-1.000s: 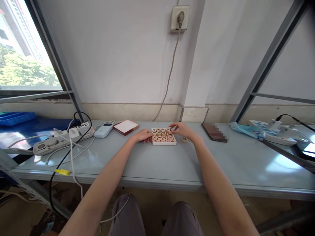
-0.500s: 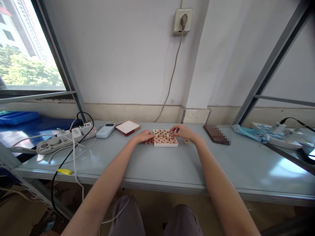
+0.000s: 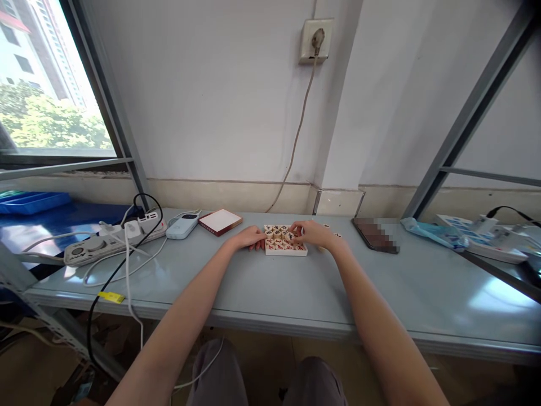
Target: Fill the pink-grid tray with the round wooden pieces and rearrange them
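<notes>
Right fingers (image 3: 297, 225) over pieces (image 3: 276, 235), some perhaps hidden, phone (image 3: 367, 233) rightward

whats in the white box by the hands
Round game pieces sit in the white box, some marked in red, others black. The right hand covers its back right corner, so that spot cannot be seen.

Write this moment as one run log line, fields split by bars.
left hand: at left end of open white box | right hand: over box's right end, at round pieces | power strip: left of box
</notes>
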